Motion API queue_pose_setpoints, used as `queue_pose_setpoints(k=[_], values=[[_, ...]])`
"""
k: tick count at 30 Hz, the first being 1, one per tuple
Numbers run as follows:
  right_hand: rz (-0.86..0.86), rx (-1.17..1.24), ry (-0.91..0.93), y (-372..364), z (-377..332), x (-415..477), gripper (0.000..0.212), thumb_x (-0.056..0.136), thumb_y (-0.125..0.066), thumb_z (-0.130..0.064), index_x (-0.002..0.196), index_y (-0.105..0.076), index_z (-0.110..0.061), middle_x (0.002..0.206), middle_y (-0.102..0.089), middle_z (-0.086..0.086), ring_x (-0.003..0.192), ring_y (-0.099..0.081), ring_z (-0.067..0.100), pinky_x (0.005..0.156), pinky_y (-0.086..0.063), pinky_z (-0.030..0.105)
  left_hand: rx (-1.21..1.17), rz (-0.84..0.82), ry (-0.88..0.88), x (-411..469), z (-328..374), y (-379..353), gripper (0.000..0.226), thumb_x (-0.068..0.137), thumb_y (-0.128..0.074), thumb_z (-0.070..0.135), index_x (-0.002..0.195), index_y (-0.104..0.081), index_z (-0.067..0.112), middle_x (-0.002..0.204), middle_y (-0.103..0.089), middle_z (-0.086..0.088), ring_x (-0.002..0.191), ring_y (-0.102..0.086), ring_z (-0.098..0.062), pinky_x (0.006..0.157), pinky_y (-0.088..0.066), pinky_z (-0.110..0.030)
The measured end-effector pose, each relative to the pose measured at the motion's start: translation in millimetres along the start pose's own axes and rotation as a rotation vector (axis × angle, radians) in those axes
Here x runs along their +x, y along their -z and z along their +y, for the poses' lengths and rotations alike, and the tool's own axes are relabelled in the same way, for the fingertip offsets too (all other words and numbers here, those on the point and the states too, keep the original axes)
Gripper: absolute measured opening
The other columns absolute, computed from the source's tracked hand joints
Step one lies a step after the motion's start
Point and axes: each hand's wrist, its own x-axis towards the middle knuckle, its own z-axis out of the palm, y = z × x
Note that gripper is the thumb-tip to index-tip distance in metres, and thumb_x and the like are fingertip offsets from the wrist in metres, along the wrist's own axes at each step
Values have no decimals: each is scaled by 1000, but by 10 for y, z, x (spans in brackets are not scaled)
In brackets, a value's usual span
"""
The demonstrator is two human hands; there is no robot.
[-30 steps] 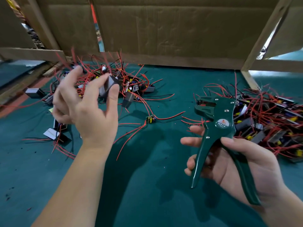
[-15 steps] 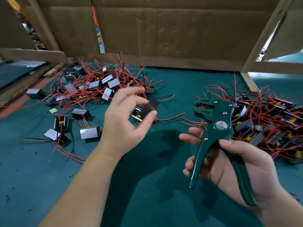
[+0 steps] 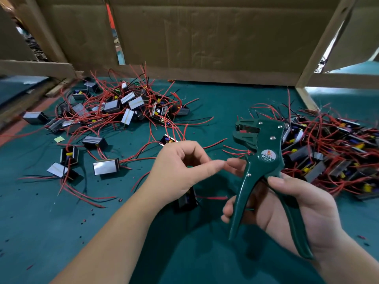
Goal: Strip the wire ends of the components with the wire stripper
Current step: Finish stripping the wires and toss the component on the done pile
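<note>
Above the green bench (image 3: 61,232), near its front edge, the right hand (image 3: 287,208) holds one wire stripper (image 3: 264,160) upright. Its fingers (image 3: 231,212) are clenched round the front handle, with the thumb laid across the rear handle. The two handles stand spread apart. The tool's head points left, and a round label reading W01A sits just below it.

Just left of the wire stripper is the left hand (image 3: 176,171). Its thumb reaches across until the tip meets the right hand's index fingertip beside the front handle, and its other fingers (image 3: 190,152) are curled in above the palm. Below and left of the wire stripper, right under the left palm, hangs one dark component (image 3: 186,200), blurred. A red wire (image 3: 213,198) runs from it toward the front handle. Whether the left fingers grasp that component or its lead I cannot tell; no wire is visible between them.

More components lie in two heaps. One heap (image 3: 123,107) lies well to the left of the wire stripper and farther back, with several single pieces scattered on its near side. The other heap (image 3: 328,152) lies just right of the tool's head. Both are tangled in red and black wires, too knotted for the pieces to be counted. Small dark and red specks (image 3: 121,200) dot the bench left of the wire stripper. A cardboard wall (image 3: 205,37) stands behind it.
</note>
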Motion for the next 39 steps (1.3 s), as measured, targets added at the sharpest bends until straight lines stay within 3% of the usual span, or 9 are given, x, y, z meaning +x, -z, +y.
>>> queue_pose_setpoints(k=[3, 6, 14, 20, 25, 28, 31, 34, 39], values=[[-14, 11, -3, -2, 8, 1, 76, 54, -84, -22, 119, -58, 6, 113, -58, 29, 71, -62, 47, 69, -49, 60, -30, -58, 3, 0, -4, -19, 21, 71, -80, 16, 70, -60, 17, 60, -62, 5, 56, -53, -6, 56, -43, -17], [28, 16, 1, -8, 25, 11, 75, 49, -86, -21, 115, -60, 7, 121, -52, 35, 69, -62, 47, 68, -50, 59, -24, -54, -9, 6, -8, -58, 12, 78, -61, 9, 86, -59, 18, 75, -68, 9, 73, -62, -8, 72, -50, -20], [106, 51, 12, 40, 35, 32, 68, 45, -86, -22, 107, -66, -1, 120, -58, 28, 72, -63, 44, 72, -53, 58, -78, -42, -40, 73, -78, 31, 80, 43, -24, -7, 113, -41, 28, 141, -39, 9, 138, -27, 7, 114, -17, -16], [88, 21, -100, 52, 50, 26, 64, 44, -86, -21, 102, -67, 0, 108, -61, 28, 71, -63, 45, 69, -53, 57, 76, -30, 12, 61, -108, 30, 77, 60, -49, -1, 125, -36, 39, 155, -22, 4, 142, -10, 7, 120, -12, -31], [78, 19, -299, 55, 66, 35, 70, 45, -82, -19, 110, -66, 2, 118, -57, 31, 69, -63, 44, 69, -53, 55, 483, -124, -129, 33, -174, 81, 62, 77, -55, -8, 123, -50, 34, 142, -40, 13, 143, -21, -3, 114, -22, -21], [61, 57, -339, 42, 84, 42, 69, 48, -78, -18, 113, -65, 1, 127, -51, 36, 71, -64, 43, 70, -54, 54, 671, -131, -118, 33, -172, 122, 31, 85, -61, 12, 110, -59, 29, 117, -56, 13, 121, -46, -6, 111, -29, -37], [40, 106, -322, 35, 100, 57, 75, 49, -78, -18, 120, -61, 1, 130, -48, 36, 73, -63, 43, 71, -54, 53, 833, -76, -72, 16, -149, 108, 2, 81, -59, 36, 80, -58, 34, 100, -58, 17, 106, -48, -1, 114, -10, -44], [0, 174, -286, 28, 98, 70, 78, 52, -77, -17, 125, -57, 0, 127, -52, 34, 73, -63, 42, 72, -54, 52, 935, 12, -73, 8, -150, 73, 16, 72, -51, 48, 69, -57, 33, 96, -59, 19, 105, -48, -3, 107, -4, -33], [-52, 196, -242, 42, 85, 53, 76, 56, -78, -17, 125, -56, 4, 133, -52, 27, 73, -64, 41, 73, -54, 53, 969, 144, -24, -20, -96, 24, 21, 68, -63, 51, 85, -62, 37, 109, -55, 21, 114, -43, -11, 109, -3, -45]])
